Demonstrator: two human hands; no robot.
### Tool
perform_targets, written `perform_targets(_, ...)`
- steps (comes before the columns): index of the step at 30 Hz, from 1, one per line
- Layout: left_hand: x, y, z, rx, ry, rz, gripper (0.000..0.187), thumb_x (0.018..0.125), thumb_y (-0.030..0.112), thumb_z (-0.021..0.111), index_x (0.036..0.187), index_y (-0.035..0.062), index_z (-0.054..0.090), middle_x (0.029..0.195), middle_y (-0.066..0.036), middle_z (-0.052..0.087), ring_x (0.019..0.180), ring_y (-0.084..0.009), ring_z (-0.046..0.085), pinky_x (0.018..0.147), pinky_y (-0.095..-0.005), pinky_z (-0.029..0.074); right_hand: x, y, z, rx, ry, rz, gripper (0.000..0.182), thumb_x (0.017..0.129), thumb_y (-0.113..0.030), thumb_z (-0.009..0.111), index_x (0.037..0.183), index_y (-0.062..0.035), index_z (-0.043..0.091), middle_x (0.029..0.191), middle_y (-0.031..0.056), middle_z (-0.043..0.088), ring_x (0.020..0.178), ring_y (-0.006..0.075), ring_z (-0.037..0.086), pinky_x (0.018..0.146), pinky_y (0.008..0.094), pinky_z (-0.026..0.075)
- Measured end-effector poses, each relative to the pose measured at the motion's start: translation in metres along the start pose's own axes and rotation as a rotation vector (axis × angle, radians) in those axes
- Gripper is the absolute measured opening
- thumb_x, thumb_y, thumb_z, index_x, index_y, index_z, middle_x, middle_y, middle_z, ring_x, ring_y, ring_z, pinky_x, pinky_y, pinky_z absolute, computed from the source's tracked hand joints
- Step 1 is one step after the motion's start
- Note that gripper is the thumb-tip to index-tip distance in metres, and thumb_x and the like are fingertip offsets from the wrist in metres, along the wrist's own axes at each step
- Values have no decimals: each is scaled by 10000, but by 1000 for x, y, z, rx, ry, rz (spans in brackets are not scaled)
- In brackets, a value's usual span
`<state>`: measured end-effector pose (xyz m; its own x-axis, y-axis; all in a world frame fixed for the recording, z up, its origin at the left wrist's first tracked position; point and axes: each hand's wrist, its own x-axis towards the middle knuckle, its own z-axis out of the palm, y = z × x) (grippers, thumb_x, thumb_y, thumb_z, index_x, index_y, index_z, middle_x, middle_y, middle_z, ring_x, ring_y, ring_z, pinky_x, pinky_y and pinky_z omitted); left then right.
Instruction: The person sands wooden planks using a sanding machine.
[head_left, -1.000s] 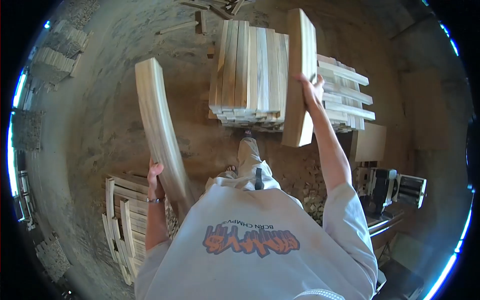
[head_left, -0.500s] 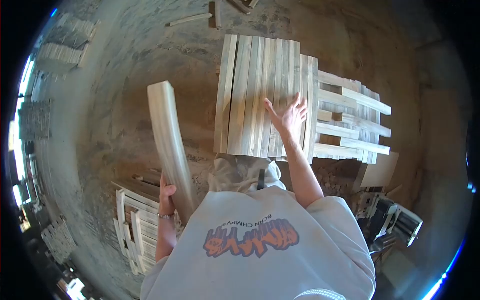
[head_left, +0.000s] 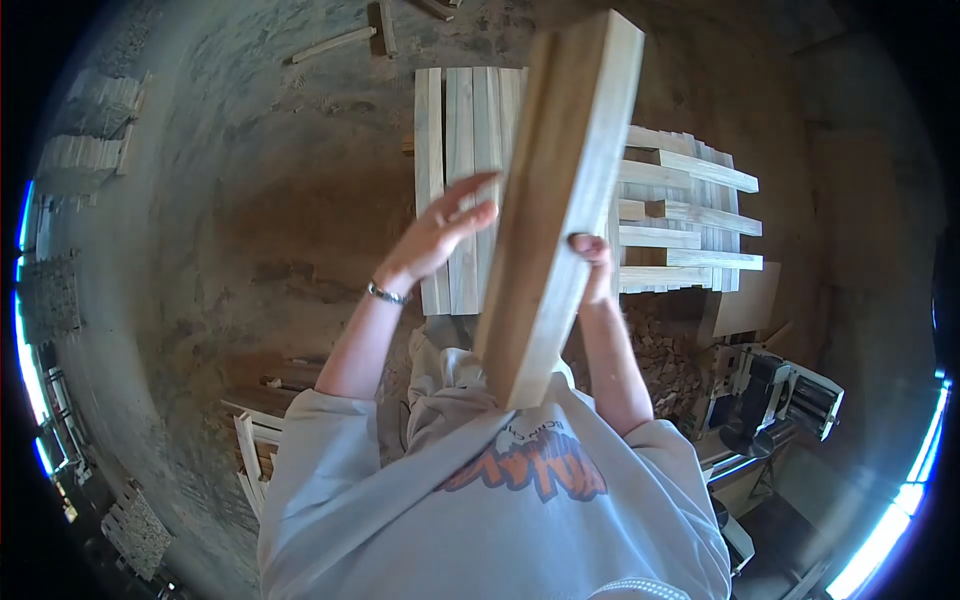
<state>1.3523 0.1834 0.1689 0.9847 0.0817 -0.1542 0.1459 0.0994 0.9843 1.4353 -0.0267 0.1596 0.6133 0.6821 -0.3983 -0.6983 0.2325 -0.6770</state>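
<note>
A thick wooden beam (head_left: pixel 565 200) is held up, tilted, in front of my chest. My right hand (head_left: pixel 593 265) grips it from the right side, thumb on its near face and the other fingers hidden behind. To the left of the beam is my left hand (head_left: pixel 440 232), with a bracelet at the wrist; its fingers are apart and hold nothing. Behind the beam lies a stack of pale boards (head_left: pixel 460 190) side by side, partly hidden by it.
Right of the stack, spaced crosswise pieces (head_left: pixel 715 212) lie over more boards. A machine (head_left: pixel 765 405) stands at the lower right, near wood scraps (head_left: pixel 655 365). Slatted wood (head_left: pixel 255 440) is at the lower left. Loose sticks (head_left: pixel 335 45) lie on the floor ahead.
The beam has moved from my left side to the middle and up. My left hand has let go of it, and my right hand has left the stack and taken hold of it.
</note>
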Motion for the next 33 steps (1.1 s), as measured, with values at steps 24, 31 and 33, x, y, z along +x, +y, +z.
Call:
perform_targets(24, 65, -113, -36, 551, 715, -393, 969, 724, 577, 716, 1286, -148, 402, 1157, -264, 601, 1093, -295, 597, 950, -349, 449, 77, -25, -176, -1701, 857, -172, 1250, 567, -767, 696, 1412, 14, 207, 1309, 284, 323, 1237, 410, 327, 1017, 534, 288)
perform_targets(31, 72, -111, -30, 721, 819, -333, 662, 726, 545, 727, 1009, -45, 627, 978, -216, 675, 905, -310, 667, 799, -384, 517, 81, -41, -233, -1186, 643, 28, 945, 673, -707, 674, 1153, 97, 552, 1022, 223, 637, 977, 287, 610, 845, 382, 476)
perform_targets(33, 71, -113, -30, 771, 859, -322, 656, 724, 562, 721, 927, -58, 656, 921, -225, 681, 879, -318, 670, 782, -392, 517, 82, -52, -245, -884, 486, 65, 813, 730, -667, 656, 1059, 74, 594, 734, 115, 589, 750, 210, 564, 699, 348, 455)
